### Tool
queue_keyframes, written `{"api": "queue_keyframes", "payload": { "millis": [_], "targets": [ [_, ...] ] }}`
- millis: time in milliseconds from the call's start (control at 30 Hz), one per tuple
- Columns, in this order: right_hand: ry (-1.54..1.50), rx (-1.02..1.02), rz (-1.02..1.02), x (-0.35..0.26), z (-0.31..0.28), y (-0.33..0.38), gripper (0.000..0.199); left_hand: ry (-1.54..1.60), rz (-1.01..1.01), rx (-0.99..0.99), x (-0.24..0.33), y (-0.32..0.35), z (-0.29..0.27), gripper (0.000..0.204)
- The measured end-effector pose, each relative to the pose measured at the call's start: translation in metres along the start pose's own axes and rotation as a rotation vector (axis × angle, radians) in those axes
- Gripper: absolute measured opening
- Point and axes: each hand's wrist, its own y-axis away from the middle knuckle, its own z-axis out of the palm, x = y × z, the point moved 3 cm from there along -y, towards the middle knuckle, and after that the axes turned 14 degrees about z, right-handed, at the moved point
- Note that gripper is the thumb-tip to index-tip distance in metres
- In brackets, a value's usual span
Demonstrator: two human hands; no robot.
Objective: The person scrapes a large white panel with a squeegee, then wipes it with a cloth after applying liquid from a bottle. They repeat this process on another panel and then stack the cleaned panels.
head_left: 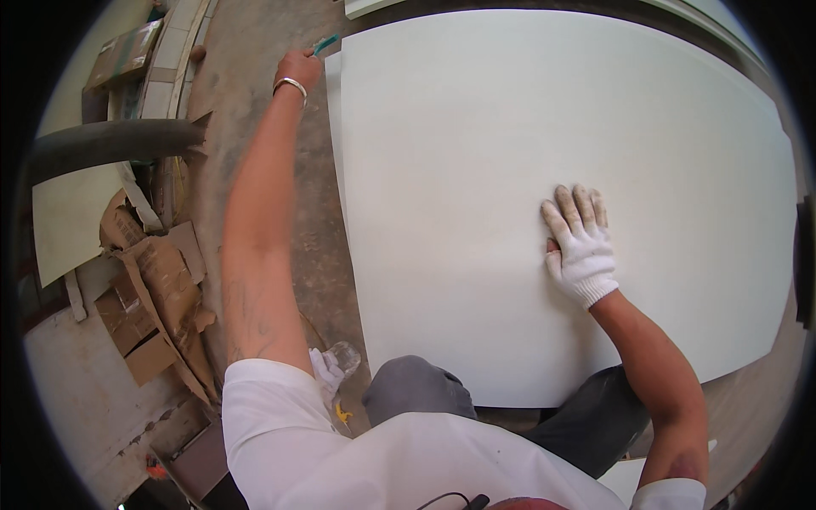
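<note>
**White sheet [459, 127] lies flat, front and centre!**

Out left, the bare left hand [299, 70] is wrapped round a teal tool [325, 45], just beside the far left corner; the sheet lies to its right. A lower sheet [335, 127] peeps out along that edge. Long axis? Hard to call. Further right, the gloved right hand [581, 242] rests palm down, fingers stretched, near mid-sheet!

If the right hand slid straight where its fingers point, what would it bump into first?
Nothing, it seems: the right hand has only white board ahead, up to the far edge; what lies beyond is hard to tell.
</note>
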Motion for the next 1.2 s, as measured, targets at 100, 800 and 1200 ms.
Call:
{"api": "queue_keyframes", "payload": {
  "millis": [100,800,1200],
  "targets": [
    [-0.004,0.009,-0.008,0.0,0.001,0.0,0.063,0.079,-0.035,0.009,-0.003,0.056,-0.012,0.037],
    [0.111,0.057,-0.042,-0.002,0.012,0.008,0.061,1.08,-0.858,0.191,-0.123,0.444,0.05,0.03],
    [0.125,0.114,-0.116,0.008,0.027,0.014,0.057,1.48,-0.884,0.52,-0.052,0.567,0.037,0.021]
  ]
}}
